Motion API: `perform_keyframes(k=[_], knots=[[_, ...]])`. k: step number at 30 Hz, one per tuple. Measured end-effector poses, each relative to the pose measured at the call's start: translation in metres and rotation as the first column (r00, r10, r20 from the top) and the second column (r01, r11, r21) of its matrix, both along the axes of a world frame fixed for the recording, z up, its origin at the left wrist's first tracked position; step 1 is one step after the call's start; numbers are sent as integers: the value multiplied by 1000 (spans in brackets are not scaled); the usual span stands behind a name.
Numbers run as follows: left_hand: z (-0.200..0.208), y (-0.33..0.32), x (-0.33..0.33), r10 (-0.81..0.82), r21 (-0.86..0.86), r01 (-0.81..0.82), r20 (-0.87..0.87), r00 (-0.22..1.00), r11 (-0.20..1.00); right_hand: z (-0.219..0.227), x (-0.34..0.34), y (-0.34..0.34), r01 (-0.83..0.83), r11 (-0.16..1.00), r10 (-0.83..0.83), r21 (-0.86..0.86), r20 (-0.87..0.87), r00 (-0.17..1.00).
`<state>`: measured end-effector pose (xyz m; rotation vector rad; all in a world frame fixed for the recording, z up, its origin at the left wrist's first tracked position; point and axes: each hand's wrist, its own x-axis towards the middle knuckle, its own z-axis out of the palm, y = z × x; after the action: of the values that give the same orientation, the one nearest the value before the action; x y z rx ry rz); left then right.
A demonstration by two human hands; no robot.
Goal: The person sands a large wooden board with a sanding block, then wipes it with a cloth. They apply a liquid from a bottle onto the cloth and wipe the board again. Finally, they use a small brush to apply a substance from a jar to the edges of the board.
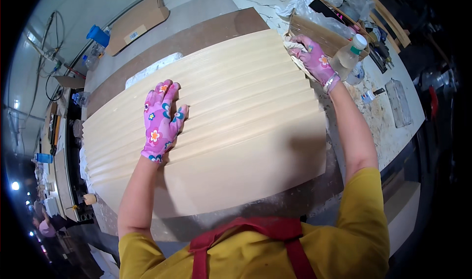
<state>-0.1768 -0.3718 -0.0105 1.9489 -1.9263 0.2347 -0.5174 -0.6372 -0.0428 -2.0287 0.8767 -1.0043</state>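
Observation:
A large cream panel (246, 107) with wavy ridges across most of it and a smooth near strip lies on the worktable before me. My left hand (161, 119), in a pink flowered glove, rests on the ridges left of the middle with its fingers stretched out, holding nothing. At the panel's far right edge my right hand (317, 62), in a matching glove, is closed round a crumpled off-white cloth (300, 65). Part of the cloth is hidden under the fingers.
Beyond the panel are a brown board (231, 24), a whitish slab (153, 69) and a cardboard box (137, 26). Close to my right hand stand a clear bottle (348, 59) and an open carton (319, 34). Rightward lie a small bottle (369, 96) and a translucent block (398, 103).

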Motion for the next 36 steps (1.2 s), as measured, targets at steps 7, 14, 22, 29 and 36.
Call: perform_keyframes(k=[7,14,22,29,36], knots=[[5,-2,-4,-12,-28,13,6,1000,1000,-10,-5,-5,43,998,-45,-55,-34,998],[3,-2,-1,-12,-13,12,-8,1000,1000,8,-4,-40,171,966,-209,192,199,958],[2,-1,-2,-9,-12,8,-18,1000,1000,-13,31,-65,197,963,-206,182,31,978],[3,-1,-2,0,15,0,-26,1000,1000,-12,32,-68,177,982,-179,70,29,983],[5,-1,-2,4,5,-4,-31,1000,1000,-4,58,-71,181,980,-181,82,-12,983]])
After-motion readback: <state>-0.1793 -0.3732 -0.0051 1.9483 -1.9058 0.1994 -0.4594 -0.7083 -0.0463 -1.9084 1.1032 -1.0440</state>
